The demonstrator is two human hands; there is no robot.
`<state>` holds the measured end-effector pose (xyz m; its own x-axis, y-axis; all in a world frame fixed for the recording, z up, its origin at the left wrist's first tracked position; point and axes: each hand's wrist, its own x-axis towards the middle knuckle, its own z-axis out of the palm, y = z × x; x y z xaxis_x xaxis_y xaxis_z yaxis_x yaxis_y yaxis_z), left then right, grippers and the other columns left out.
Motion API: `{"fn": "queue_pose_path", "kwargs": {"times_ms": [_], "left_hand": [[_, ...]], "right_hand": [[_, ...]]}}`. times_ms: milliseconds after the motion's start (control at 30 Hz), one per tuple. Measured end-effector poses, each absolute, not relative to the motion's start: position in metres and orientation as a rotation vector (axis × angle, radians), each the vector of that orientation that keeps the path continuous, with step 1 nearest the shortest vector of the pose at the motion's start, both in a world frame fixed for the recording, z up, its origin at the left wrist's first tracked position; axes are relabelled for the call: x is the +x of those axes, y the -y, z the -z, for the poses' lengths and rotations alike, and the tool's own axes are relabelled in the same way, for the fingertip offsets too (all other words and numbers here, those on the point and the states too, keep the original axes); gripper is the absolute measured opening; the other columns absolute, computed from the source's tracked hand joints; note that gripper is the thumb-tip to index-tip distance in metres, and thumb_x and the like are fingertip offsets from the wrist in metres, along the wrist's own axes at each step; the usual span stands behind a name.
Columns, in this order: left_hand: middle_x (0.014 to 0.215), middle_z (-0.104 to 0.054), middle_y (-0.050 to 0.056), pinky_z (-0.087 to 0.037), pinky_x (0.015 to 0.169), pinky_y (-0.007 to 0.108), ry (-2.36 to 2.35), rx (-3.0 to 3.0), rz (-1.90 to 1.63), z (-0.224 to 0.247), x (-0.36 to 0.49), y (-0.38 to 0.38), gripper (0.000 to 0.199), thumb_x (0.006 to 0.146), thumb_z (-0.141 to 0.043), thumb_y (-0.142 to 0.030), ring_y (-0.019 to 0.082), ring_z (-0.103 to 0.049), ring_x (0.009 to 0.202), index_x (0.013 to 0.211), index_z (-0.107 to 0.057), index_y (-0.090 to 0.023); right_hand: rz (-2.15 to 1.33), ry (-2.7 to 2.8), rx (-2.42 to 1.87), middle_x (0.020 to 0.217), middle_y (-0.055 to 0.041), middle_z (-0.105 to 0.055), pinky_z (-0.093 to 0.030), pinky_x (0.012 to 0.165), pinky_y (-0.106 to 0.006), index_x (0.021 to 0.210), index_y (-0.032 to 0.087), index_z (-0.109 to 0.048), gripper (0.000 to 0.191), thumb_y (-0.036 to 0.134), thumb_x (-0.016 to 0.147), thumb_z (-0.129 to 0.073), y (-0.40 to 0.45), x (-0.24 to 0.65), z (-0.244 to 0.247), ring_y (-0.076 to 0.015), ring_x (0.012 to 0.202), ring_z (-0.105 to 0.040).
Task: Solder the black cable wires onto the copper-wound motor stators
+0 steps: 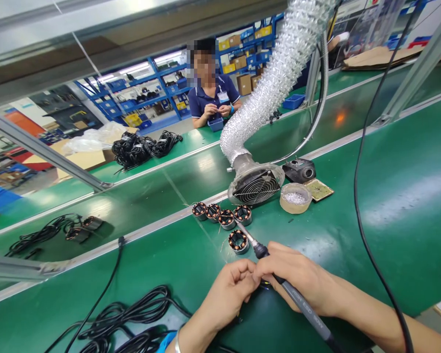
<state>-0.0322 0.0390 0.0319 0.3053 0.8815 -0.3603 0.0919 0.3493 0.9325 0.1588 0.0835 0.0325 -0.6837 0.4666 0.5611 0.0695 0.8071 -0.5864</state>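
Observation:
My right hand [297, 277] is closed around a dark soldering iron [305, 306], its metal tip pointing up and left toward the copper-wound stators. Against its fingertips, my left hand [230, 289] is pinched; small coloured wire ends show just below the fingertips, and what it grips is hidden. One stator [238, 241] lies by itself just beyond the hands, near the iron's shaft. Several more sit in a row behind it, among them one stator [227, 219] with loose thin wires around it.
Behind the stators stands a fume extractor [257, 186] on a silver duct [268, 83]. A round container [295, 198], a yellowish sponge tray [319, 189] and an iron holder [299, 170] are beside it. Black cables [132, 314] lie lower left. A person [215, 100] sits across the conveyor.

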Motion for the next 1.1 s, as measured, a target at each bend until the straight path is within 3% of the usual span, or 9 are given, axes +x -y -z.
{"fn": "queue_pose_path", "kwargs": {"times_ms": [167, 367, 533, 633, 733, 800, 900, 1000, 1100], "left_hand": [[0.06, -0.045, -0.004, -0.026, 0.058, 0.024, -1.221, 1.004, -0.845, -0.021, -0.027, -0.046, 0.032, 0.076, -0.067, -0.043, 0.011, -0.034, 0.059, 0.064, -0.055, -0.016], [0.058, -0.046, -0.003, -0.028, 0.056, 0.025, -1.371, 1.072, -0.865, -0.018, -0.024, -0.048, 0.023, 0.075, -0.061, -0.037, 0.013, -0.036, 0.058, 0.063, -0.058, -0.017], [0.061, -0.05, -0.002, -0.032, 0.058, 0.025, -1.411, 1.133, -0.861, -0.019, -0.024, -0.056, 0.022, 0.073, -0.057, -0.036, 0.014, -0.04, 0.061, 0.063, -0.058, -0.017], [0.061, -0.051, -0.002, -0.033, 0.058, 0.025, -1.409, 1.146, -0.822, -0.017, -0.024, -0.062, 0.021, 0.072, -0.055, -0.036, 0.014, -0.041, 0.06, 0.064, -0.059, -0.017], [0.061, -0.052, -0.001, -0.033, 0.059, 0.025, -1.399, 1.134, -0.825, -0.014, -0.025, -0.065, 0.02, 0.072, -0.055, -0.035, 0.014, -0.042, 0.061, 0.064, -0.059, -0.017], [0.06, -0.051, -0.002, -0.031, 0.057, 0.024, -1.395, 1.119, -0.834, -0.014, -0.027, -0.066, 0.02, 0.072, -0.055, -0.035, 0.013, -0.04, 0.058, 0.063, -0.059, -0.017], [0.054, -0.046, -0.005, -0.029, 0.054, 0.024, -1.384, 1.1, -0.848, -0.016, -0.029, -0.064, 0.02, 0.072, -0.055, -0.035, 0.011, -0.034, 0.053, 0.062, -0.058, -0.018], [0.051, -0.04, -0.006, -0.029, 0.054, 0.023, -1.378, 1.093, -0.872, -0.017, -0.033, -0.058, 0.019, 0.073, -0.056, -0.033, 0.011, -0.032, 0.052, 0.06, -0.057, -0.019], [0.05, -0.038, -0.007, -0.028, 0.054, 0.023, -1.385, 1.077, -0.873, -0.018, -0.038, -0.049, 0.018, 0.073, -0.056, -0.031, 0.011, -0.032, 0.052, 0.059, -0.057, -0.019]], "right_hand": [[-0.603, 2.122, -0.453, 0.08, -0.0023, -0.062, -0.042, 0.062, -0.026, 0.108, 0.017, -0.057, 0.023, 0.004, 0.094, -0.045, -0.088, 0.163, -0.027, -0.0143, 0.068, -0.045], [-0.596, 1.952, -0.701, 0.082, -0.0033, -0.065, -0.049, 0.061, -0.026, 0.131, 0.018, -0.055, 0.04, 0.007, 0.093, -0.051, -0.07, 0.184, -0.042, -0.0146, 0.069, -0.056], [-0.655, 1.823, -0.865, 0.072, 0.0007, -0.063, -0.048, 0.054, -0.023, 0.108, 0.022, -0.067, 0.023, 0.016, 0.09, -0.054, -0.06, 0.193, -0.044, -0.0129, 0.06, -0.059], [-0.625, 1.749, -0.927, 0.077, 0.001, -0.068, -0.051, 0.055, -0.021, 0.097, 0.022, -0.066, 0.015, 0.017, 0.088, -0.055, -0.06, 0.192, -0.039, -0.0127, 0.063, -0.064], [-0.588, 1.716, -0.95, 0.08, 0.0012, -0.07, -0.053, 0.059, -0.02, 0.096, 0.023, -0.065, 0.013, 0.018, 0.088, -0.057, -0.062, 0.189, -0.035, -0.0128, 0.067, -0.067], [-0.581, 1.733, -0.973, 0.091, -0.0008, -0.072, -0.054, 0.065, -0.021, 0.105, 0.023, -0.065, 0.018, 0.017, 0.09, -0.057, -0.066, 0.185, -0.033, -0.0135, 0.074, -0.069], [-0.598, 1.88, -0.928, 0.09, -0.0015, -0.073, -0.052, 0.066, -0.024, 0.118, 0.022, -0.063, 0.027, 0.013, 0.094, -0.055, -0.077, 0.177, -0.028, -0.013, 0.071, -0.066], [-0.615, 2.088, -0.774, 0.072, 0.0003, -0.068, -0.046, 0.063, -0.027, 0.114, 0.02, -0.065, 0.024, 0.011, 0.093, -0.055, -0.09, 0.167, -0.023, -0.015, 0.066, -0.055], [-0.723, 2.222, -0.688, 0.071, 0.0003, -0.064, -0.041, 0.062, -0.027, 0.111, 0.018, -0.064, 0.027, 0.006, 0.089, -0.054, -0.099, 0.16, -0.021, -0.016, 0.068, -0.049]]}}
